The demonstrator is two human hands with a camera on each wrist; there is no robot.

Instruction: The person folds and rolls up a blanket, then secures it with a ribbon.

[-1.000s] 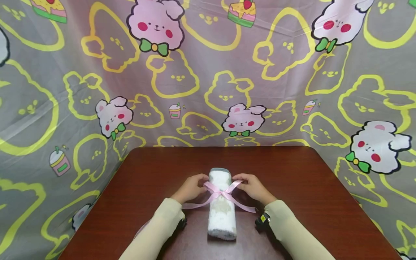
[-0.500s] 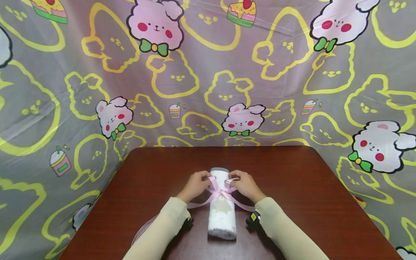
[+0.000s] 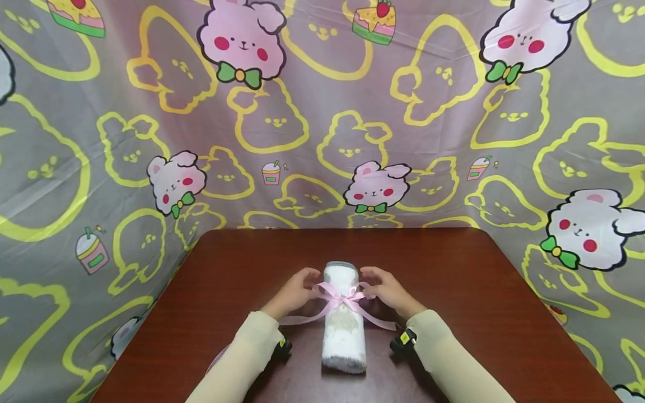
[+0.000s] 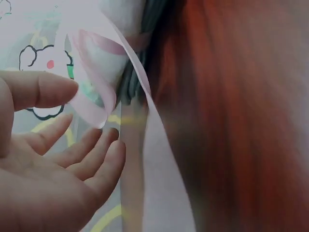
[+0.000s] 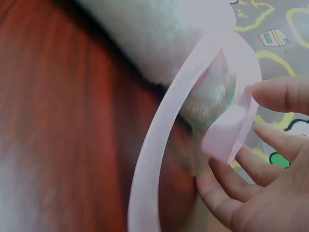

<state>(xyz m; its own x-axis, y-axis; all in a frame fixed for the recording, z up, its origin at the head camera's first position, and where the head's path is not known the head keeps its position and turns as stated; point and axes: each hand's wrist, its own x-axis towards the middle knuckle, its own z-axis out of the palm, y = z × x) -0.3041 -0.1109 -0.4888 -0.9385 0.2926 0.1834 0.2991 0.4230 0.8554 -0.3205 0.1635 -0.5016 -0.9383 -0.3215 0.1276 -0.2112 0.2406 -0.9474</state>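
Note:
A white rolled towel (image 3: 345, 341) with grey patches lies lengthwise on the table. A pink ribbon (image 3: 344, 303) goes round it, with a bow on top and two tails spreading sideways. My left hand (image 3: 296, 290) is at the left loop; the left wrist view shows its thumb and fingers apart, with the loop (image 4: 94, 115) lying loosely by the fingertips. On the other side is my right hand (image 3: 387, 290). In the right wrist view its thumb touches the right loop (image 5: 229, 128), and the relaxed fingers are spread beneath, apart from the thumb.
The brown table (image 3: 242, 257) has a glossy top. A patterned curtain (image 3: 312, 129) with rabbit prints hangs behind and at both sides. Beside the left sleeve (image 3: 247, 350) a thin pale curved line (image 3: 216, 358) shows, partly hidden.
Half a second ago both hands were closer in over the towel, holding up the loops. They have since moved apart, and the loops lie lower and wider. The towel has stayed in place.

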